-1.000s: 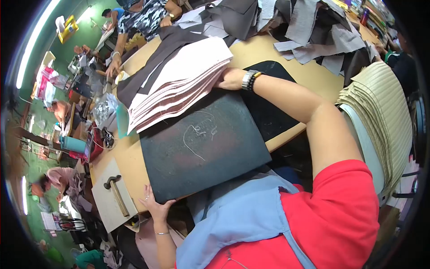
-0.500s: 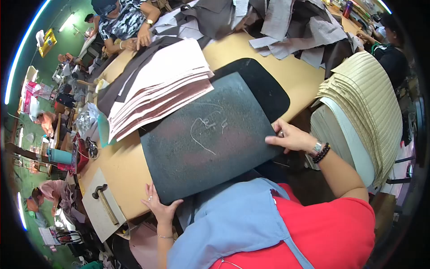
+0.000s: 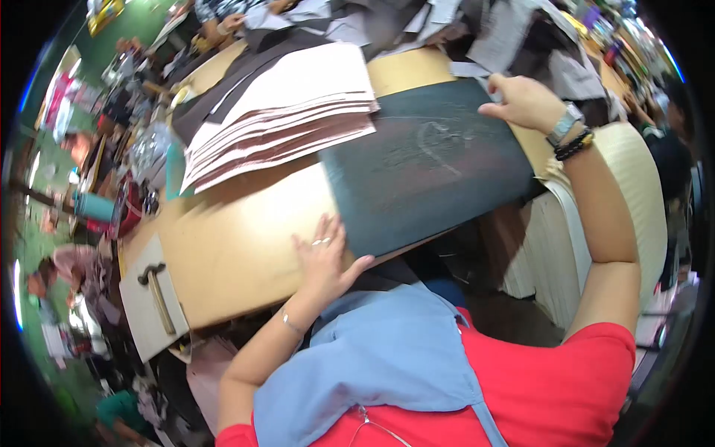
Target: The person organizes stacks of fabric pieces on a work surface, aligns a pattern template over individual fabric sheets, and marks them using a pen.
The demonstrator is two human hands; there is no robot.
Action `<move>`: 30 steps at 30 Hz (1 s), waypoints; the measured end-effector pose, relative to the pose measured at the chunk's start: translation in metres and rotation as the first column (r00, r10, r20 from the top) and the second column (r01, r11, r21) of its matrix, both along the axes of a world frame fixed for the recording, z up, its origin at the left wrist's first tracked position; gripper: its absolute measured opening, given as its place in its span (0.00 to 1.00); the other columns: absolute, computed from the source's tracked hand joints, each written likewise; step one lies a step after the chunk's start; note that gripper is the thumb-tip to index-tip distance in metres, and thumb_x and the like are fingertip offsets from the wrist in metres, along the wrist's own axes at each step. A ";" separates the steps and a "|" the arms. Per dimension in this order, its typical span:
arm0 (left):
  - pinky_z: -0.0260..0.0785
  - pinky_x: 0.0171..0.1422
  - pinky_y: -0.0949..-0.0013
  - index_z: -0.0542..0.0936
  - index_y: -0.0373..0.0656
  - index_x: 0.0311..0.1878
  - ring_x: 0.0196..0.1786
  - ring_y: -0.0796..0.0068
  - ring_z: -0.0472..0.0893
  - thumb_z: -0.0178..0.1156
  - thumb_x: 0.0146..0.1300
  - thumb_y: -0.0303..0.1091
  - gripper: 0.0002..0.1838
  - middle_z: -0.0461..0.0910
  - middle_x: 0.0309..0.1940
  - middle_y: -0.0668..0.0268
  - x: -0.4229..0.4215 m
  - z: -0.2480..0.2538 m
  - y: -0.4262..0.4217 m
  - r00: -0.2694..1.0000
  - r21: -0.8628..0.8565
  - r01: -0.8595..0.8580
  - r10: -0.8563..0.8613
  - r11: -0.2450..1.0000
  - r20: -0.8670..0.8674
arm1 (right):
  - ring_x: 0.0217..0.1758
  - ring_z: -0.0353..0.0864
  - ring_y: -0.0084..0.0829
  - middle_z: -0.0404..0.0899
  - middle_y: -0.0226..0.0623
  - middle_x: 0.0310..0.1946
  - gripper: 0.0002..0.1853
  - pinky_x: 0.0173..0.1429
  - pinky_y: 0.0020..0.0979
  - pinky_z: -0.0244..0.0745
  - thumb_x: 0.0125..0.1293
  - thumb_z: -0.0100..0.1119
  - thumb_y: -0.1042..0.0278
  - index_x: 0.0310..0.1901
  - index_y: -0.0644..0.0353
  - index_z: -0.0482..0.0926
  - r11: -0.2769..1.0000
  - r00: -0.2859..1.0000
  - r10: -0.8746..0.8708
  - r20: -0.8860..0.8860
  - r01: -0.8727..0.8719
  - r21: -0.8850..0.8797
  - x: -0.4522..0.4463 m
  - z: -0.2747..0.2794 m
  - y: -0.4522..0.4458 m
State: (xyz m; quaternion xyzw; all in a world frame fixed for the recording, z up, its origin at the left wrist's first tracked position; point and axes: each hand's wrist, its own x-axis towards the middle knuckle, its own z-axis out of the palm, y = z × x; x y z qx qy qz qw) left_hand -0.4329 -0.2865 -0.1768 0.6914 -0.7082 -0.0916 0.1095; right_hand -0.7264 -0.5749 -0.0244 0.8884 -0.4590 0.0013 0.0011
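Note:
A dark, worn rectangular mat (image 3: 428, 175) with pale scratch marks lies on the table, close to its front edge. Spread flat, the fingers of my left hand (image 3: 324, 257) rest on the tabletop against the mat's left edge and near corner. Over the mat's far right corner is my right hand (image 3: 529, 108), thumb and forefinger apart with nothing visible between them; its other fingers are hidden. Left of the mat stands a stack of white-faced sheets with brown edges (image 3: 290, 112), on top of dark material.
A hammer (image 3: 160, 298) lies on a grey board (image 3: 141, 328) at the table's left end. Dark and grey scraps (image 3: 514, 45) cover the far side, where another person's hand (image 3: 231, 24) shows. Cream quilted sheets (image 3: 633, 171) hang at the right.
The mat has slid right and away from me, covering the black pad beneath it. My right hand has moved up to the far corner; my left hand has followed the near corner rightward.

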 end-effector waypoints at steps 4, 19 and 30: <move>0.33 0.68 0.21 0.64 0.31 0.67 0.78 0.54 0.52 0.54 0.63 0.63 0.44 0.56 0.73 0.50 -0.032 -0.003 -0.027 0.994 0.048 0.109 -0.108 0.993 -0.019 | 0.56 0.78 0.48 0.80 0.52 0.49 0.32 0.59 0.36 0.72 0.62 0.59 0.40 0.56 0.62 0.74 0.969 0.970 0.201 0.134 -0.217 0.121 0.098 -0.080 -0.017; 0.39 0.71 0.26 0.64 0.28 0.66 0.76 0.56 0.56 0.59 0.60 0.59 0.44 0.59 0.71 0.45 -0.118 -0.023 -0.120 0.966 -0.048 0.189 -0.194 0.981 -0.173 | 0.61 0.72 0.46 0.76 0.46 0.54 0.44 0.62 0.51 0.64 0.46 0.63 0.25 0.52 0.60 0.76 0.996 0.984 0.049 0.170 -0.061 0.064 0.129 -0.139 -0.083; 0.56 0.71 0.48 0.71 0.34 0.62 0.68 0.50 0.66 0.61 0.60 0.50 0.34 0.66 0.65 0.43 0.132 -0.008 -0.023 0.869 -0.403 -0.454 0.495 0.795 -0.003 | 0.62 0.71 0.44 0.75 0.43 0.55 0.33 0.63 0.61 0.58 0.53 0.67 0.38 0.52 0.55 0.75 0.994 0.916 0.084 0.392 -0.049 -0.099 0.126 -0.133 -0.045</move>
